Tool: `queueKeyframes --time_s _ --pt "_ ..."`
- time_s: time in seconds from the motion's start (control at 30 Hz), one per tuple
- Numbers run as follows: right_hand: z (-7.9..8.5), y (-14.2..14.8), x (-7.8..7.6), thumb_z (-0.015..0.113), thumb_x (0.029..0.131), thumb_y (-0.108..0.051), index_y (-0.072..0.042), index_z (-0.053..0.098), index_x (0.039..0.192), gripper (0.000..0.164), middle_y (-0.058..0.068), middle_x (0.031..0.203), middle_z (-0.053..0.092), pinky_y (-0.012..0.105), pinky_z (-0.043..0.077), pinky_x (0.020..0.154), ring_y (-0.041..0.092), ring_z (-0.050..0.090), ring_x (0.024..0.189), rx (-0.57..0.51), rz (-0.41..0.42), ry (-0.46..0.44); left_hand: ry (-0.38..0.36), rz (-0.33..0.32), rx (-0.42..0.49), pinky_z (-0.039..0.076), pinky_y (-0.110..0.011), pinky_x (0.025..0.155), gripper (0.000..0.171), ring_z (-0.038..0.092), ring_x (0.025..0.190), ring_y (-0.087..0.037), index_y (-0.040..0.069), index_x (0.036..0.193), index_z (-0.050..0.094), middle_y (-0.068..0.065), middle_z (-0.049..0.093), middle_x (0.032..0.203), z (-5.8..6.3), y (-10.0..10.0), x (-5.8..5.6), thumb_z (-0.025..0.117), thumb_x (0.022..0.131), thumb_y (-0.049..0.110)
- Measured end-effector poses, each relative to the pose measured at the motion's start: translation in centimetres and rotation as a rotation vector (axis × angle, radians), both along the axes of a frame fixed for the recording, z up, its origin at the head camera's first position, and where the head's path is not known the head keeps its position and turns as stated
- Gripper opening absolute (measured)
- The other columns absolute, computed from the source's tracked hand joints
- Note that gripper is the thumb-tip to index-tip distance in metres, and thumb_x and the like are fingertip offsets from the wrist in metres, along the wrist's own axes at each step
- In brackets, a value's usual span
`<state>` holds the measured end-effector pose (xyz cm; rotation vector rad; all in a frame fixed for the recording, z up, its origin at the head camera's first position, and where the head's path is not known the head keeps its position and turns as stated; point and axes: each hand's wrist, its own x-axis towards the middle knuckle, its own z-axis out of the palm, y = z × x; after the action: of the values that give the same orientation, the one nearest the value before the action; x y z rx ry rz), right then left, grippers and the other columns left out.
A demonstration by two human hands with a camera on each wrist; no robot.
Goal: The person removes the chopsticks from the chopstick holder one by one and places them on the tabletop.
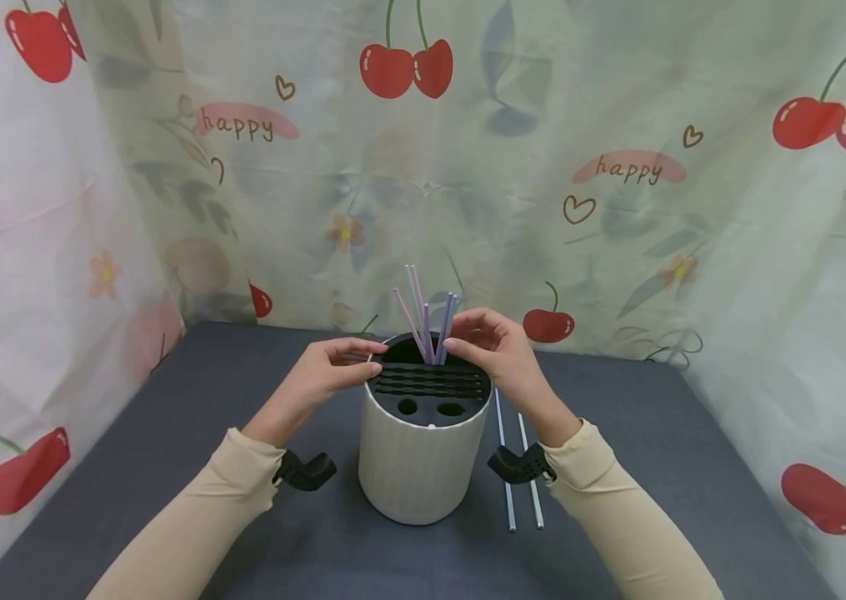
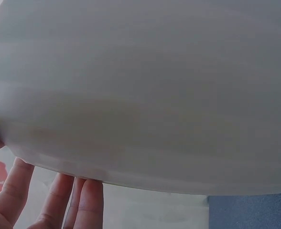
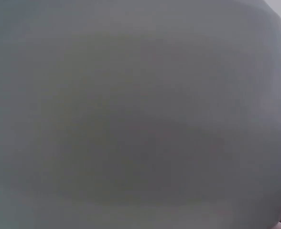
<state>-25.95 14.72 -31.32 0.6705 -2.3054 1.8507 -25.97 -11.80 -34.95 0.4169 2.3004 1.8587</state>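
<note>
A white utensil holder [image 1: 423,467] with a black slotted insert [image 1: 430,382] stands upright. Several thin, shiny metal sticks [image 1: 417,304], pinkish and violet, lean in its open rear compartment. At the left side of the rim, my left hand [image 1: 317,371] grips the holder, thumb tip over the edge; the left wrist view shows its fingers [image 2: 52,202] along the outer wall. My right hand [image 1: 501,350] is at the right rear rim, thumb and bent forefinger right beside the sticks; I cannot tell whether it pinches one. The holder's wall [image 3: 140,114] fills the right wrist view.
Two silvery sticks [image 1: 531,475] lie side by side on the dark tabletop [image 1: 302,542], right of the holder and partly behind the right wrist camera [image 1: 520,464]. A cherry-patterned curtain [image 1: 423,183] hangs behind the table and along both sides.
</note>
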Motion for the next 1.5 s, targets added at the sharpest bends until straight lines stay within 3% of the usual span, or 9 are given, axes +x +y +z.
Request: queueKeyframes --time_s 0.33,0.53,0.73,0.87,0.97,1.07,1.17,1.3,1.5 --pt "1.2 0.2 0.0 0.071 0.086 -0.003 -0.002 0.063 0.101 0.017 -0.005 0.093 0.065 0.026 0.055 0.079 0.009 0.066 0.084 -0.027 -0.003 0.028 0.014 -0.005 -0.008 0.045 -0.047 0.1 0.042 0.057 0.118 -0.026 0.012 0.128 0.063 -0.011 0.061 0.129 -0.1 0.0 -0.1 0.071 0.089 0.027" --pt "5.4 1.9 0.2 0.073 0.083 0.0 -0.014 0.065 0.095 0.02 -0.003 0.091 0.067 0.031 0.058 0.077 0.01 0.068 0.082 -0.282 0.026 0.151 0.015 -0.008 -0.005 0.045 -0.046 0.1 0.042 0.057 0.118 -0.026 0.011 0.129 0.063 -0.012 0.061 0.129 0.0 -0.1 0.0 0.07 0.09 0.026" --pt "10.7 5.1 0.4 0.065 0.084 0.014 -0.003 0.064 0.098 0.022 0.008 0.088 0.064 0.032 0.059 0.073 0.018 0.068 0.076 -0.63 0.032 0.258 -0.001 -0.004 0.006 0.045 -0.046 0.1 0.043 0.057 0.116 -0.024 0.013 0.129 0.063 -0.009 0.061 0.128 0.1 -0.1 0.1 0.071 0.089 0.027" --pt "11.7 7.8 0.2 0.067 0.082 0.013 0.0 0.061 0.112 0.033 0.011 0.089 0.061 0.032 0.059 0.07 0.02 0.068 0.075 -0.704 -0.051 0.219 -0.003 -0.005 0.006 0.044 -0.047 0.1 0.042 0.057 0.117 -0.024 0.014 0.128 0.064 -0.008 0.061 0.128 0.0 -0.1 0.1 0.071 0.089 0.027" --pt "10.2 9.6 -0.5 0.069 0.081 0.011 -0.004 0.06 0.12 0.042 0.009 0.086 0.062 0.03 0.059 0.068 0.019 0.067 0.074 -0.673 -0.107 0.133 0.001 -0.005 0.001 0.045 -0.047 0.099 0.041 0.056 0.118 -0.025 0.015 0.127 0.064 -0.008 0.06 0.128 0.0 -0.1 0.1 0.071 0.089 0.027" --pt "7.1 10.9 -1.8 0.069 0.082 0.01 -0.007 0.06 0.125 0.047 0.006 0.083 0.066 0.028 0.059 0.066 0.015 0.068 0.074 -0.608 -0.124 0.019 0.004 0.001 -0.006 0.045 -0.046 0.099 0.041 0.056 0.118 -0.025 0.015 0.127 0.064 -0.008 0.06 0.128 0.1 -0.1 0.1 0.071 0.089 0.028" --pt "2.9 11.5 -3.1 0.07 0.084 0.004 -0.01 0.058 0.13 0.049 0.0 0.082 0.067 0.026 0.058 0.067 0.01 0.069 0.075 -0.46 -0.159 -0.106 0.009 0.0 -0.011 0.045 -0.047 0.099 0.042 0.056 0.118 -0.026 0.014 0.128 0.064 -0.009 0.06 0.129 0.1 -0.1 0.1 0.071 0.089 0.028" --pt "-2.8 11.5 -4.4 0.07 0.088 -0.006 -0.007 0.051 0.138 0.054 -0.008 0.082 0.068 0.026 0.057 0.069 0.005 0.067 0.077 -0.146 -0.254 -0.25 0.009 0.0 -0.011 0.044 -0.047 0.1 0.041 0.056 0.118 -0.026 0.014 0.128 0.064 -0.009 0.06 0.129 0.1 -0.2 0.1 0.071 0.089 0.027" --pt "-9.4 10.5 -5.6 0.068 0.09 -0.006 -0.005 0.049 0.14 0.054 0.007 0.095 0.072 0.034 0.058 0.075 0.012 0.068 0.081 0.132 -0.323 -0.4 0.018 -0.007 -0.003 0.045 -0.046 0.099 0.041 0.057 0.118 -0.026 0.013 0.128 0.064 -0.009 0.06 0.129 0.0 -0.1 0.1 0.071 0.089 0.027"
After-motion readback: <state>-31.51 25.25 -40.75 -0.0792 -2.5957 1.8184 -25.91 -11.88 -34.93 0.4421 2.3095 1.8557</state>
